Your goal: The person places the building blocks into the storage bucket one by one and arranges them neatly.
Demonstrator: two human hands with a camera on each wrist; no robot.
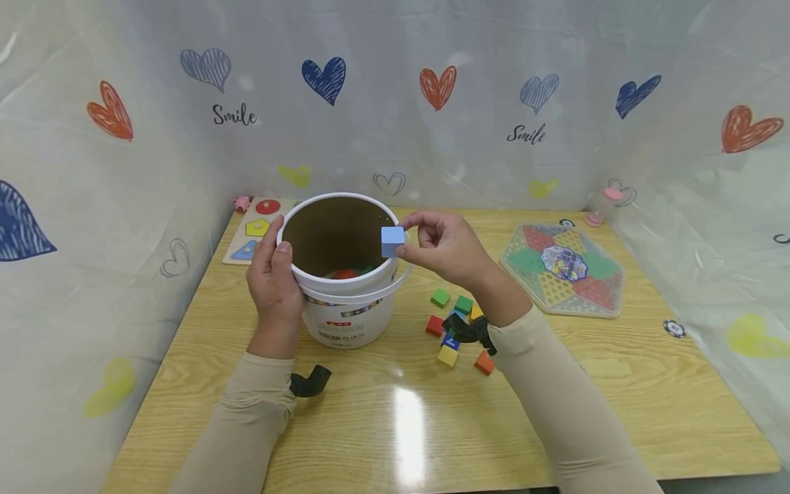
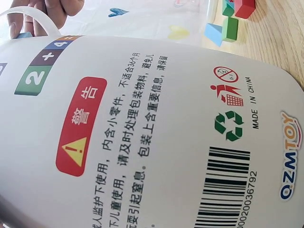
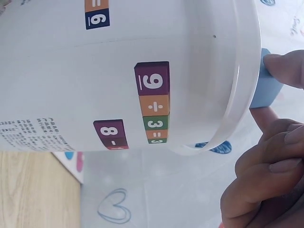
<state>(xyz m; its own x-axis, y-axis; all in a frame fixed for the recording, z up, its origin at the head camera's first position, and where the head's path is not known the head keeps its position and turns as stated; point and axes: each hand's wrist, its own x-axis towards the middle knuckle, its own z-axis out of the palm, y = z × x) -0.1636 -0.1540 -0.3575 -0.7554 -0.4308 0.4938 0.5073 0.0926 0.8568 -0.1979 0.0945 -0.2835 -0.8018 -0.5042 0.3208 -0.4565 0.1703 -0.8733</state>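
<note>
While your left hand (image 1: 271,281) holds the bucket (image 1: 348,326), your right hand (image 1: 446,250) pinches the cube (image 1: 392,242) (no evident long axis) between thumb and forefinger, left of the palm, at the right rim.

I remotely hold both beige fabric-sleeved arms (image 1: 237,418) extended forward. My bare left grip (image 1: 273,291) points upward, thumb (image 1: 282,256) raised; my bare right grip (image 1: 446,247) angles inward, thumb and index finger (image 1: 424,218) pinching, remaining fingers (image 3: 260,190) curled.

Heart-printed sheeting (image 1: 382,140) (pale, creased) backs a wooden table (image 1: 345,439).
</note>
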